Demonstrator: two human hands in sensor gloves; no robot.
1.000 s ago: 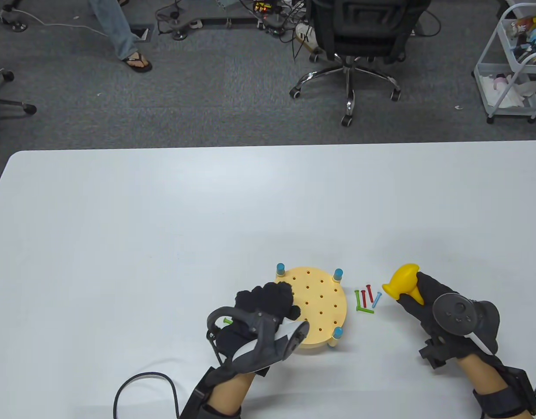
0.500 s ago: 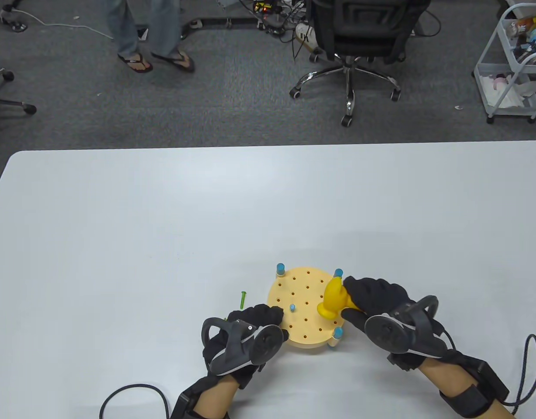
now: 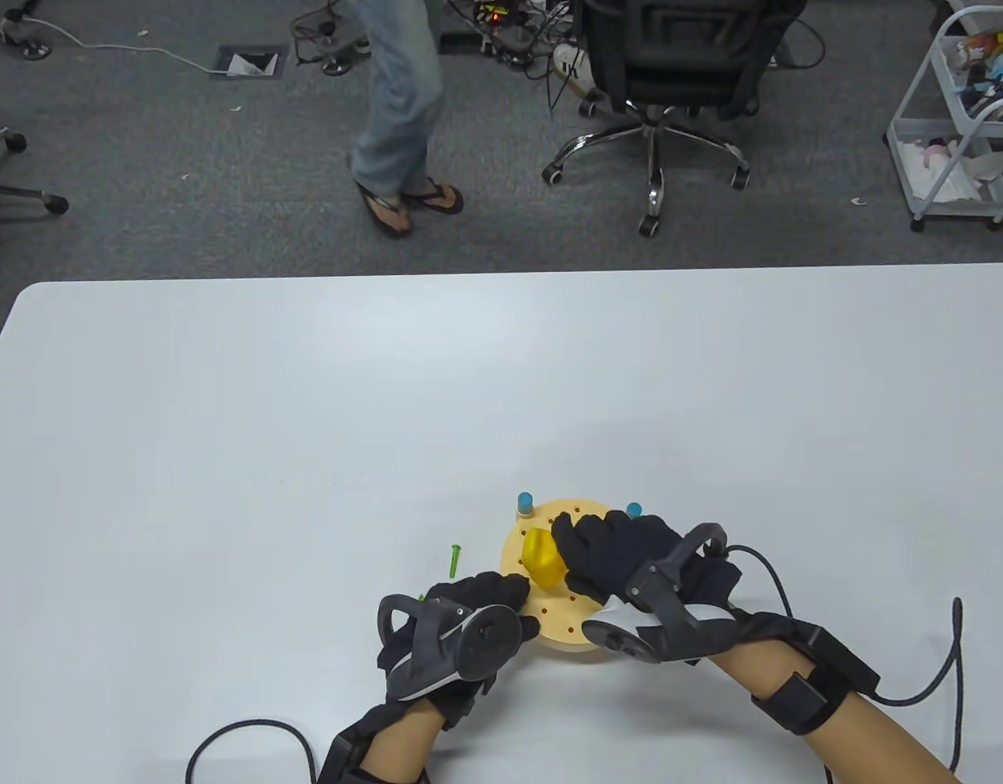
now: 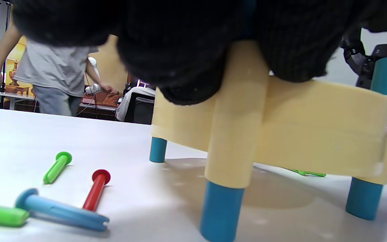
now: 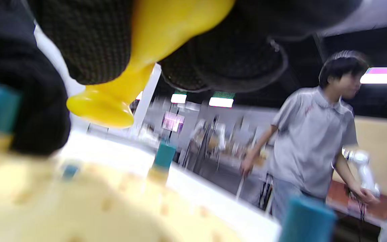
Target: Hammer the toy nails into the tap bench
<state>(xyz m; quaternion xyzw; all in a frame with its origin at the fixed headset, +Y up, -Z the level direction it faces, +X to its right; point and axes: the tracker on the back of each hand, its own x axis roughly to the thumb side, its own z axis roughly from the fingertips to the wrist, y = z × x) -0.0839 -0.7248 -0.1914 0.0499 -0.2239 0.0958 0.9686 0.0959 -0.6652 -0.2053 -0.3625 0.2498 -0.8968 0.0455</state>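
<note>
Half a second on, swinging further left across the tap bench point(image 3: 560, 618), low in the frame's centre: right hand point(image 3: 612, 551) gripping the yellow hammer point(image 3: 542, 558), head now hovering over the bench's left portion. Covering the blue nail seen earlier, so hard telling how deep. Hiding most of the bench top too. Resting on the bench's left rim, fingers curled: left hand point(image 3: 473, 600). Lying on the counter point(image 3: 305, 408), left of the bench: green nail point(image 3: 454, 560).

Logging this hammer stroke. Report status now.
Right hand grips yellow hammer, head over tap bench. Left hand holds bench's near-left edge. Loose green nail left of bench, out of the way.
</note>
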